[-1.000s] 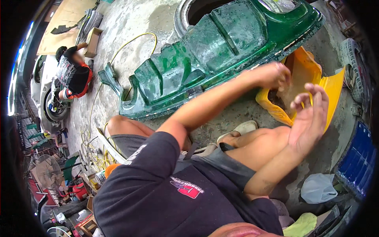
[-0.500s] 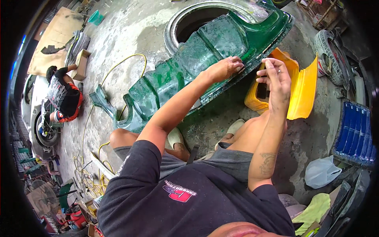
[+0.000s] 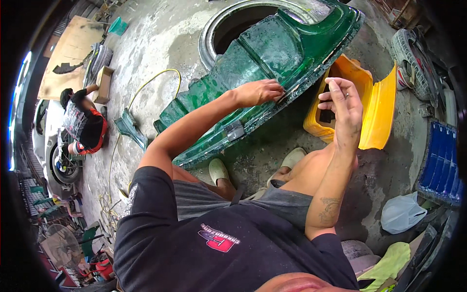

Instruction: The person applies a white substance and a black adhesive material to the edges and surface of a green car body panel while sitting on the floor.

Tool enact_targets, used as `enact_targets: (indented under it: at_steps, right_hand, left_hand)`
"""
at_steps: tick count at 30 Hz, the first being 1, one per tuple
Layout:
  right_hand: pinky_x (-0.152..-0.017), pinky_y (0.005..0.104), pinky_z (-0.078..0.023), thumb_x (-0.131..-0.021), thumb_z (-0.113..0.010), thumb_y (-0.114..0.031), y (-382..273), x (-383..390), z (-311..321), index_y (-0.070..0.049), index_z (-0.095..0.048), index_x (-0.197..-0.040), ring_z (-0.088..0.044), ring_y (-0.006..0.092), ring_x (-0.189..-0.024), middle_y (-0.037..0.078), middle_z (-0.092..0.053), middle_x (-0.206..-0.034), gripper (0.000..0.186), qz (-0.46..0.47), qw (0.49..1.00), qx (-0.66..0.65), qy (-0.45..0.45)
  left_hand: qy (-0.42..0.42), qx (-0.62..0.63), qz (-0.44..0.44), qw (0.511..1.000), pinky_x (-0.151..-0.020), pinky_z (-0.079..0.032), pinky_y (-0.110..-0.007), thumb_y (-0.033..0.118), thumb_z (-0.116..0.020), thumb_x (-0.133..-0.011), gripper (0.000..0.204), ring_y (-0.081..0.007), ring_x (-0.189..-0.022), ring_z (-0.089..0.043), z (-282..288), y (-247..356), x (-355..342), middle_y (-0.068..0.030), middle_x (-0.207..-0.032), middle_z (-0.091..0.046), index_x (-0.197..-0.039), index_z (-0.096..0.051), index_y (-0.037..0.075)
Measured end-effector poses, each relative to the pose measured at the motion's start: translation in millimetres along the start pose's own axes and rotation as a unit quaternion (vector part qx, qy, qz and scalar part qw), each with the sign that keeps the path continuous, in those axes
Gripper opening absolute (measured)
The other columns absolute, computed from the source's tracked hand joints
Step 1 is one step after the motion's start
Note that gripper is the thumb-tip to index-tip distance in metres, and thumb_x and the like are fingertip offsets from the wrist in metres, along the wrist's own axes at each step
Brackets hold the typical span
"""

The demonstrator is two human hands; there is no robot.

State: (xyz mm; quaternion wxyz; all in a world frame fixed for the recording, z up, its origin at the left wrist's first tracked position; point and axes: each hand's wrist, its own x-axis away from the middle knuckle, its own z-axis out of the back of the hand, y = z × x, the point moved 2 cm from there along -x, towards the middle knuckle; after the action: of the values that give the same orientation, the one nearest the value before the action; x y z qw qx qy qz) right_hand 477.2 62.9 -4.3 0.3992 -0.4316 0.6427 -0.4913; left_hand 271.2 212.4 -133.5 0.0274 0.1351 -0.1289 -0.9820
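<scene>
Head view, looking down past a dark T-shirt [image 3: 243,248] and grey shorts [image 3: 287,207]: I see a person sitting with knees bent on a stained concrete floor [image 3: 253,170], pale slip-on shoes [image 3: 219,170] in front. A long, ridged, glossy green panel [image 3: 233,65] lies diagonally before them, from near the left knee up to the top right, its far side overlapping a big round tyre [image 3: 207,46]. The left hand [image 3: 260,92] is palm-down on the panel near its closer edge, fingers curled and bunched; I cannot tell whether that grip pinches something small beneath the fingertips. The right hand [image 3: 344,104] is raised, its grip released, fingers loosely bent, in front of a bright yellow plastic container [image 3: 384,114] cut open at the top. The container stands just beside the panel's near edge. Farther right are a wheel [image 3: 406,61], a blue slatted panel [image 3: 440,163], a white plastic bag [image 3: 401,214] and a yellow-green cloth [image 3: 389,263]. At upper left, well apart, a co-worker [image 3: 85,121] crouches by a white car [image 3: 46,131], one arm reaching toward a cardboard box [image 3: 103,85]. A yellow hose [image 3: 158,75] curves across the floor between the co-worker and the green panel.
</scene>
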Motion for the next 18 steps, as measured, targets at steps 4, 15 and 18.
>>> enact_targets:
  at_steps: [4,15,18]
  right_hand:
    - [-0.065,0.0241,-0.054,-0.098,-0.064,-0.022,3,-3,-10,-0.002,-0.062,-0.110,-0.064,0.0104,-0.079,0.003,-0.064,-0.097,0.023,-0.014,1.000,-0.006,-0.014]
    - [-0.066,0.0226,-0.054,-0.098,-0.064,-0.019,5,-4,-11,-0.003,-0.063,-0.111,-0.063,0.0089,-0.081,0.001,-0.063,-0.099,0.021,-0.005,1.000,-0.001,-0.020]
    - [-0.066,0.0227,-0.054,-0.098,-0.064,-0.018,9,-3,-13,-0.003,-0.063,-0.113,-0.064,0.0092,-0.082,0.002,-0.063,-0.101,0.021,-0.014,1.000,0.005,-0.024]
  left_hand:
    - [0.032,-0.006,0.020,0.999,-0.093,-0.049,-0.042,0.010,-0.060,-0.089,0.013,-0.0339,-0.107,-0.059,14,-32,-66,-0.0158,-0.112,-0.063,-0.098,-0.062,0.002]
    - [-0.061,-0.004,0.031,0.998,-0.103,-0.045,-0.041,0.008,-0.062,-0.089,0.027,-0.0308,-0.120,-0.056,3,38,58,-0.0169,-0.125,-0.058,-0.114,-0.061,0.000]
    - [0.024,0.008,0.089,0.996,-0.100,-0.047,-0.042,0.012,-0.068,-0.088,0.033,-0.0308,-0.115,-0.058,4,48,67,-0.0154,-0.123,-0.060,-0.118,-0.061,0.002]
